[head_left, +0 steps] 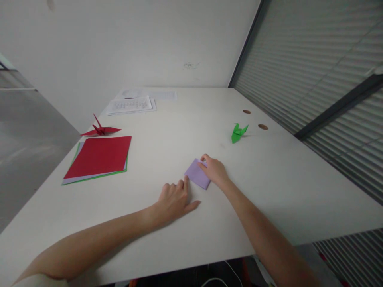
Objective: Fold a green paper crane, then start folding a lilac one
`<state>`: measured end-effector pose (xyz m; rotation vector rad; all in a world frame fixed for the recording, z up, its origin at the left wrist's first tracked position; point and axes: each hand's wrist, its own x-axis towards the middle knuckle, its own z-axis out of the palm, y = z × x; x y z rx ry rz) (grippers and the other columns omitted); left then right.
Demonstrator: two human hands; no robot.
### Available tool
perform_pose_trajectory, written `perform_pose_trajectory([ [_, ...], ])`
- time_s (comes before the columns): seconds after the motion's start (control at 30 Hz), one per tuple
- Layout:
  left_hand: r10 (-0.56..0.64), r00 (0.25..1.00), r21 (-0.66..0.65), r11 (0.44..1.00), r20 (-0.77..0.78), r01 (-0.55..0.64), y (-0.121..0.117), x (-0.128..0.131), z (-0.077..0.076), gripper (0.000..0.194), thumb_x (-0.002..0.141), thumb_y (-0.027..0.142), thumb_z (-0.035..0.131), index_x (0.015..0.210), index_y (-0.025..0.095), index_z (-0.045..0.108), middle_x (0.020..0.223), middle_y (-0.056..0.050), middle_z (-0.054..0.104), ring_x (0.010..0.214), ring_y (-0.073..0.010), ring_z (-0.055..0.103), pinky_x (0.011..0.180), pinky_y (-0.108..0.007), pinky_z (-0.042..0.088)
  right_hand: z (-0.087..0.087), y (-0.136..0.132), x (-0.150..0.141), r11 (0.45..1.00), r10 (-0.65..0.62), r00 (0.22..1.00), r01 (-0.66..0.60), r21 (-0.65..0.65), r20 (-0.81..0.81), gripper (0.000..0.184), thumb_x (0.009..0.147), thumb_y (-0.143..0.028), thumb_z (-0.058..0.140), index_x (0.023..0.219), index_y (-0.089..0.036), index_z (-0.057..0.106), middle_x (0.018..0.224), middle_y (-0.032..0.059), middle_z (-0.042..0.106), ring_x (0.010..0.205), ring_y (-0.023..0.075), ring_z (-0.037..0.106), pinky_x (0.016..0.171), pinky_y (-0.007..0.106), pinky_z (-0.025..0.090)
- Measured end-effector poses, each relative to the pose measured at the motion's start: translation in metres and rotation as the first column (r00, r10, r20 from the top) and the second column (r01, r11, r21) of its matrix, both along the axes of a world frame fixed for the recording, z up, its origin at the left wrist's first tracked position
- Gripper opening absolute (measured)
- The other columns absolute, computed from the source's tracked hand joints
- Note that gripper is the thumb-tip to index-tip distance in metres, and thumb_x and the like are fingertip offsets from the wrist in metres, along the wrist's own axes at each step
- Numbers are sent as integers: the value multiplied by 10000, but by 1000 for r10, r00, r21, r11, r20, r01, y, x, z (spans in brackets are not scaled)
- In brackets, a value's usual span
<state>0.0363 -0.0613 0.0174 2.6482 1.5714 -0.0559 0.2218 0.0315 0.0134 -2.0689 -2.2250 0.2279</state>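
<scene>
A folded sheet of purple origami paper (pixel 197 174) lies on the white table in front of me. My right hand (pixel 214 169) covers its right side, with the thumb on top and the curled index finger at the far edge, gripping it. At the paper's left corner rests the index fingertip of my left hand (pixel 176 199). The left thumb is stretched away to the right over the table, and the other left fingers are bent; nothing is held in that hand. What lies under my right palm is hidden.
Red, purple and green paper sheets (pixel 98 157) are stacked at the left, a red paper crane (pixel 101 130) behind them. A green paper crane (pixel 238 133) stands at the right near two round table holes (pixel 263 126). Written papers (pixel 130 105) lie at the back beside the wall.
</scene>
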Motion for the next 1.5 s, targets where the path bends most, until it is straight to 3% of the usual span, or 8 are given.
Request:
perform_pose_trajectory([
  [0.8,-29,1000,33,999,9,29,4,2,-1,867,874,689,412,1374,-20,421,946,-184,666,764,-303,669,624,-388,460,-2,1,0,1000,2,1000,-2,11,22,240,955,-413,474,1083,-231,565,894,80,731,819,219,682,656,277,384],
  [0.93,-31,999,68,997,13,30,5,1,-1,823,859,700,434,1310,16,507,976,-184,658,750,-285,657,617,-381,470,-2,1,0,1000,-6,1000,5,6,23,242,953,-414,477,1086,-233,568,898,81,732,824,225,685,652,280,385],
  [1.03,-130,991,162,979,40,122,12,-2,-3,722,845,717,445,1090,71,653,1117,-204,621,865,-295,637,698,-408,496,-3,1,1,1000,-4,1000,4,14,21,246,952,-422,480,1087,-236,565,902,80,733,825,224,685,659,282,389],
  [1.17,-344,933,261,915,103,309,26,-6,-8,657,876,683,432,904,79,690,1231,-225,579,1023,-299,600,908,-430,475,-4,0,1,1000,-1,1000,1,21,17,241,948,-421,488,1083,-235,563,912,80,733,832,221,684,668,281,394],
  [1.3,-369,918,270,907,145,322,34,-8,-9,652,900,670,392,980,81,663,1078,-186,638,1011,-276,607,1010,-431,425,-4,0,2,1000,-2,1000,2,24,13,236,948,-420,488,1074,-236,565,915,80,732,839,223,687,665,279,395],
  [1.5,-413,906,213,897,89,388,29,-11,-1,693,877,733,340,1289,205,521,1227,-164,569,1099,-295,551,1010,-472,390,-3,1,2,1000,0,1000,-1,7,15,254,952,-427,477,1101,-237,559,924,84,728,840,222,683,675,281,404],
])
